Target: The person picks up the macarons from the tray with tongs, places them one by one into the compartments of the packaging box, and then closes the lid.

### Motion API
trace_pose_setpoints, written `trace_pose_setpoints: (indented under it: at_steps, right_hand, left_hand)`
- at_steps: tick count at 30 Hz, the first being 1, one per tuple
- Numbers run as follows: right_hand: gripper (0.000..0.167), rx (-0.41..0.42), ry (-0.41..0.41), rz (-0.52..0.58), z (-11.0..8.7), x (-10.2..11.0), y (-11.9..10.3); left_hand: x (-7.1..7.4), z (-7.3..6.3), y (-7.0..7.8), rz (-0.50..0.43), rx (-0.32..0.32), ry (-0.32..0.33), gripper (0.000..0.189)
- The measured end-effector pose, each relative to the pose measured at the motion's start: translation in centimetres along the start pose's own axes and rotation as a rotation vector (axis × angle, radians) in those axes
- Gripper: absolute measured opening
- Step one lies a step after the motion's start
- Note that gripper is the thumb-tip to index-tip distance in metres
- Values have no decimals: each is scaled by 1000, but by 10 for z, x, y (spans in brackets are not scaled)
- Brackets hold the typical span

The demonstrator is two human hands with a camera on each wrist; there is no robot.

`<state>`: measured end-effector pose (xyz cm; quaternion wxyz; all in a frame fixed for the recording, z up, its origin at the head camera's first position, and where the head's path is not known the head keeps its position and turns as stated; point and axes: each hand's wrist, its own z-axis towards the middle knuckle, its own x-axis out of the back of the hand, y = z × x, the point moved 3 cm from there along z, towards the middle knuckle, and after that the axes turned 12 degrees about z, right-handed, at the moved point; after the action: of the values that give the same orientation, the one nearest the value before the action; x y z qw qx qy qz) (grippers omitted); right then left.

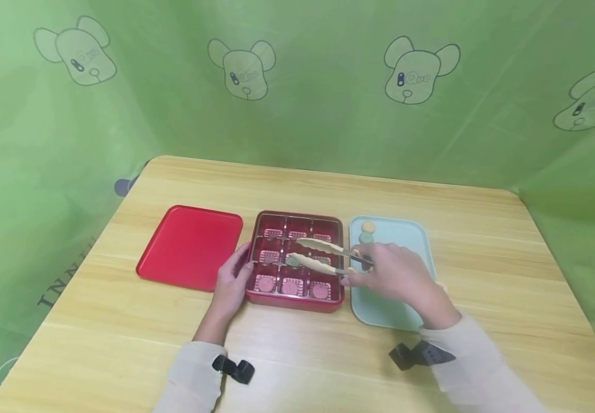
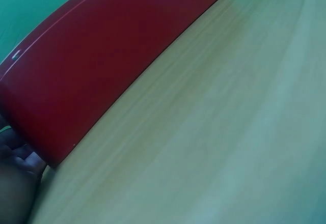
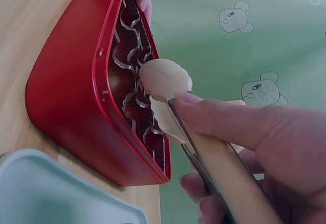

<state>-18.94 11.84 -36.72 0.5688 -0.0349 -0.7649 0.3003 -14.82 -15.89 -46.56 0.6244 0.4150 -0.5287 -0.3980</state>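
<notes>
A red box [image 1: 295,303] holds a clear nine-compartment insert. In the head view, pink round pieces [image 1: 265,283] lie in its near row, and a green round piece [image 1: 292,260] is in the middle compartment. My right hand [image 1: 395,272] grips tongs [image 1: 323,246] with cream scalloped tips. Their arms are spread apart over the middle row, one tip beside the green piece. My left hand [image 1: 233,280] holds the box's left side, thumb by the rim. Only part of that hand [image 2: 23,165] shows in the left wrist view, at the box corner.
A red lid [image 1: 191,246] lies left of the box. To the right, a pale blue tray [image 1: 382,307] carries an orange round piece [image 1: 368,227] and a green one [image 1: 367,238] near its far left corner; my right hand partly covers the tray. A green curtain [image 1: 323,126] hangs behind the wooden table.
</notes>
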Motion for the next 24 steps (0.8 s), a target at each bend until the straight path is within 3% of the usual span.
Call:
trace_pose_setpoints:
  at_steps: [7,13,24]
  right_hand:
    - [36,-4,25,14,-4,1,9]
    - [38,-4,63,17,-10,5,18]
    - [42,-91,56,52,-21,20,36]
  left_hand:
    - [0,0,-1,-3,6,-2,48]
    - [0,0,-1,-1,9,-2,48]
    - [-1,-1,0,-22,2,-4,48]
